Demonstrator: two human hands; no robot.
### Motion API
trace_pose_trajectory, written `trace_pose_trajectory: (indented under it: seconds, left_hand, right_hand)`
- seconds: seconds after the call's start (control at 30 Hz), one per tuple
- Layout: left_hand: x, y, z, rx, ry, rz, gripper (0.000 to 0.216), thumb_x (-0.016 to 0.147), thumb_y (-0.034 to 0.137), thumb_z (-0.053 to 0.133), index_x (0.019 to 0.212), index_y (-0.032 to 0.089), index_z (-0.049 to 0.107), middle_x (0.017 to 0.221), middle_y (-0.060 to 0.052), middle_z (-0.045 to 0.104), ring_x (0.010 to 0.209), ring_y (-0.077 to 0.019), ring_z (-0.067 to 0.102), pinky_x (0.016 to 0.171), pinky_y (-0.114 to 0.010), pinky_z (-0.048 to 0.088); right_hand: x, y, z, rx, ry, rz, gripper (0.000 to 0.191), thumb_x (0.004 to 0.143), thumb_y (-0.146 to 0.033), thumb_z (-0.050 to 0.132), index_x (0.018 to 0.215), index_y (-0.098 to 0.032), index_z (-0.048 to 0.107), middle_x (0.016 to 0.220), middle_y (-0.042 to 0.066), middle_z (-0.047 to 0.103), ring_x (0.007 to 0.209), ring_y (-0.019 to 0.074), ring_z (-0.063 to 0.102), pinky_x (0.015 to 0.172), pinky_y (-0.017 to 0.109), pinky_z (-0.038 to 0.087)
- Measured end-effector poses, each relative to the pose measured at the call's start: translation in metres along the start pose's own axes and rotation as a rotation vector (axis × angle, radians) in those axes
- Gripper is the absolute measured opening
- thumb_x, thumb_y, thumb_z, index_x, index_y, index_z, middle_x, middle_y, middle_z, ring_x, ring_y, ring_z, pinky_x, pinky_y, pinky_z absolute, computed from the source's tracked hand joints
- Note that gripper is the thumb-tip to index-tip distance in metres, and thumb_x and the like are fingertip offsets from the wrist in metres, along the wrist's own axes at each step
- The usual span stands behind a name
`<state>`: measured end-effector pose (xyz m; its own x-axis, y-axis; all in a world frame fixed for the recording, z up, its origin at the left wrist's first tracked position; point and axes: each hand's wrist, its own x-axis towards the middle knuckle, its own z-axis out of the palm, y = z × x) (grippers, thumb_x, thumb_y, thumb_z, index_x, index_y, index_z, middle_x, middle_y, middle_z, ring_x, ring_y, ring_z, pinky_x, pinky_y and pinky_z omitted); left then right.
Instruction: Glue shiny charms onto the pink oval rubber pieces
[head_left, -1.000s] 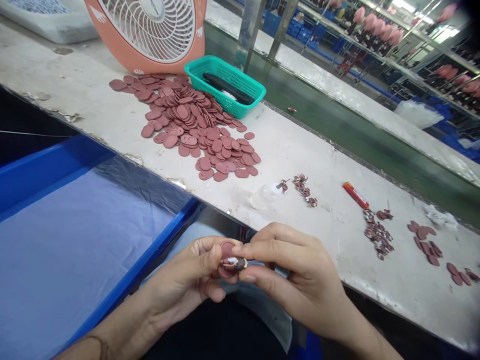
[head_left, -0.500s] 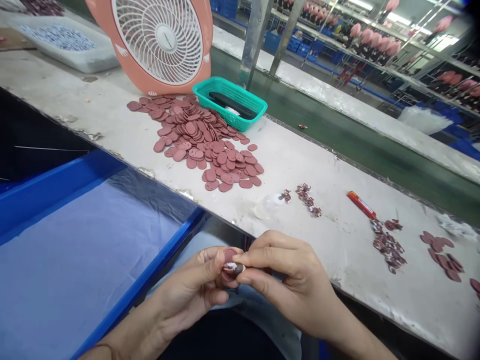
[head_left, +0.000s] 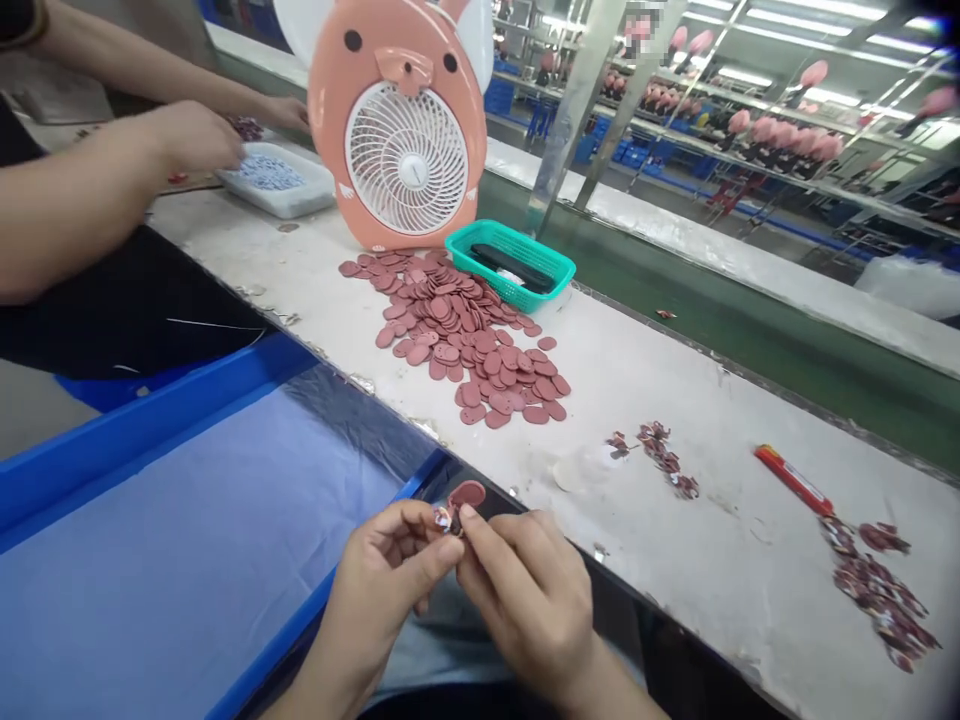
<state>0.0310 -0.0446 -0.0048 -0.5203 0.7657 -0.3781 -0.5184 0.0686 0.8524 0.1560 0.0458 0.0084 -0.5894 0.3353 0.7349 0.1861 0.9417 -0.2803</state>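
Both my hands meet low in the middle, just in front of the bench edge. My left hand (head_left: pixel 386 585) pinches a small dark-pink oval disc (head_left: pixel 466 493) with a tiny patterned piece on it. My right hand (head_left: pixel 529 590) has its fingers closed on the same piece from the right. A big heap of the same pink discs (head_left: pixel 465 335) lies on the white bench (head_left: pixel 675 400) beyond my hands. Small patterned pieces lie in a short row (head_left: pixel 660 455) and in a larger cluster (head_left: pixel 877 585) to the right.
A pink animal-shaped fan (head_left: pixel 405 130) stands at the back beside a green basket (head_left: pixel 514 265). A blue bin lined with plastic (head_left: pixel 150 540) sits left. A red lighter (head_left: pixel 791 480) lies at right. Another person's arms (head_left: pixel 97 170) work over a white tray (head_left: pixel 274 180) far left.
The view has tilted up and swung, so the fan and another person's arms now show. My hands stay together on the disc, lower in the picture.
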Motion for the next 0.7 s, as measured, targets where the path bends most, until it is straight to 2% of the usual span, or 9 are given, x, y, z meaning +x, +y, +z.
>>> trace_pose_trajectory:
  seconds: [0.07, 0.2, 0.27, 0.33, 0.4, 0.47, 0.57, 0.7]
  left_hand:
    - [0.003, 0.000, -0.005, 0.031, 0.054, 0.016, 0.035, 0.060, 0.044, 0.093, 0.071, 0.019, 0.072, 0.068, 0.002, 0.066, 0.046, -0.0055, 0.041, 0.036, -0.015, 0.038]
    - [0.008, 0.002, -0.017, 0.086, 0.141, 0.030, 0.031, 0.068, 0.046, 0.087, 0.074, 0.019, 0.072, 0.062, 0.004, 0.060, 0.046, -0.0064, 0.042, 0.038, -0.016, 0.037]
    - [0.012, 0.004, -0.026, 0.152, 0.185, 0.041, 0.035, 0.070, 0.051, 0.084, 0.079, 0.019, 0.073, 0.065, 0.002, 0.062, 0.050, -0.0094, 0.049, 0.039, -0.018, 0.039]
    - [0.024, 0.007, -0.039, 0.219, 0.241, 0.057, 0.040, 0.070, 0.055, 0.081, 0.083, 0.018, 0.071, 0.077, -0.003, 0.069, 0.061, -0.0149, 0.060, 0.041, -0.020, 0.044]
    - [0.046, 0.009, -0.059, 0.277, 0.299, 0.074, 0.042, 0.071, 0.055, 0.080, 0.088, 0.018, 0.069, 0.088, -0.007, 0.073, 0.078, -0.0223, 0.069, 0.048, -0.023, 0.051]
    - [0.080, 0.011, -0.082, 0.363, 0.358, 0.085, 0.038, 0.078, 0.049, 0.077, 0.096, 0.017, 0.067, 0.093, -0.008, 0.073, 0.090, -0.0257, 0.071, 0.058, -0.028, 0.057]
    - [0.140, 0.013, -0.114, 0.575, 0.429, 0.108, 0.025, 0.092, 0.034, 0.068, 0.107, 0.015, 0.066, 0.105, -0.008, 0.071, 0.092, -0.0226, 0.070, 0.073, -0.038, 0.060]
    - [0.203, 0.017, -0.135, 0.902, 0.405, 0.156, 0.030, 0.094, 0.034, 0.066, 0.119, 0.017, 0.065, 0.120, -0.009, 0.068, 0.100, -0.0251, 0.068, 0.084, -0.045, 0.059]
  right_hand:
    - [0.001, -0.001, 0.016, 0.021, -0.013, -0.010, 0.021, 0.093, -0.009, 0.064, 0.113, -0.005, 0.067, 0.076, 0.009, 0.069, 0.064, 0.0176, 0.057, 0.056, 0.030, 0.050]
    - [0.005, -0.003, 0.040, 0.059, -0.021, 0.000, 0.017, 0.094, -0.010, 0.063, 0.109, -0.007, 0.069, 0.075, 0.008, 0.068, 0.062, 0.0172, 0.054, 0.055, 0.030, 0.048]
    - [0.006, -0.006, 0.045, 0.065, -0.035, 0.004, 0.017, 0.093, -0.011, 0.064, 0.109, -0.008, 0.070, 0.075, 0.007, 0.068, 0.062, 0.0173, 0.055, 0.055, 0.030, 0.048]
    - [0.005, -0.010, 0.044, 0.074, -0.047, -0.006, 0.018, 0.092, -0.014, 0.067, 0.109, -0.008, 0.070, 0.075, 0.007, 0.068, 0.062, 0.0172, 0.056, 0.055, 0.030, 0.048]
    - [0.001, -0.012, 0.037, 0.091, -0.041, -0.034, 0.016, 0.091, -0.014, 0.068, 0.106, -0.008, 0.070, 0.072, 0.006, 0.067, 0.059, 0.0161, 0.055, 0.053, 0.029, 0.048]
    - [-0.005, -0.011, 0.028, 0.094, -0.034, -0.044, 0.012, 0.089, -0.010, 0.067, 0.101, -0.008, 0.070, 0.067, 0.005, 0.066, 0.055, 0.0144, 0.053, 0.050, 0.027, 0.046]
    - [-0.016, -0.005, 0.015, 0.050, -0.045, -0.025, 0.009, 0.088, -0.006, 0.066, 0.095, -0.010, 0.070, 0.065, 0.004, 0.065, 0.052, 0.0129, 0.053, 0.047, 0.025, 0.046]
    - [-0.027, 0.006, 0.002, -0.022, -0.026, 0.017, 0.009, 0.087, -0.005, 0.067, 0.092, -0.011, 0.071, 0.063, 0.004, 0.064, 0.050, 0.0129, 0.056, 0.045, 0.025, 0.048]
